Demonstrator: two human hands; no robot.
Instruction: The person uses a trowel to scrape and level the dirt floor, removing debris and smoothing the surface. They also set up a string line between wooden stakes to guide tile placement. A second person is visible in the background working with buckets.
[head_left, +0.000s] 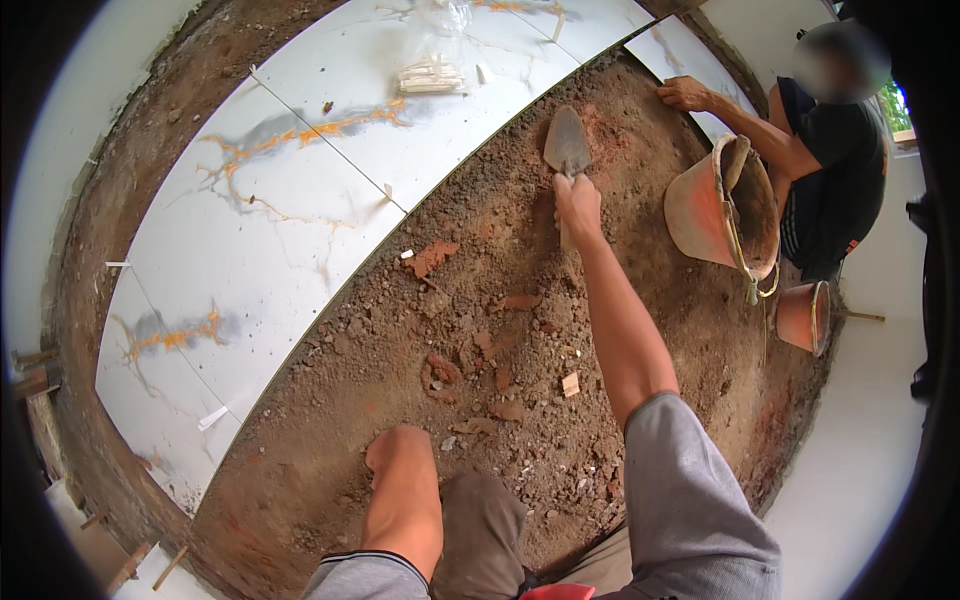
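My right hand [578,208] is wrapped round the handle of a trowel [567,142]. The trowel's pointed metal blade lies over the loose soil [500,260], close to the edge of the laid tiles. My left hand [398,445] is low over the soil, in front of my knee; its fingers are hidden from view. White marble-patterned tiles [285,215] with grey and orange veins cover the floor to the left.
A clear bag of white tile spacers [432,72] rests on the tiles. At right are a large worn bucket [695,215] and a smaller bucket [797,316]. Another person [840,150] crouches there, one hand [685,94] at a tile edge. Reddish fragments [432,258] lie in the soil.
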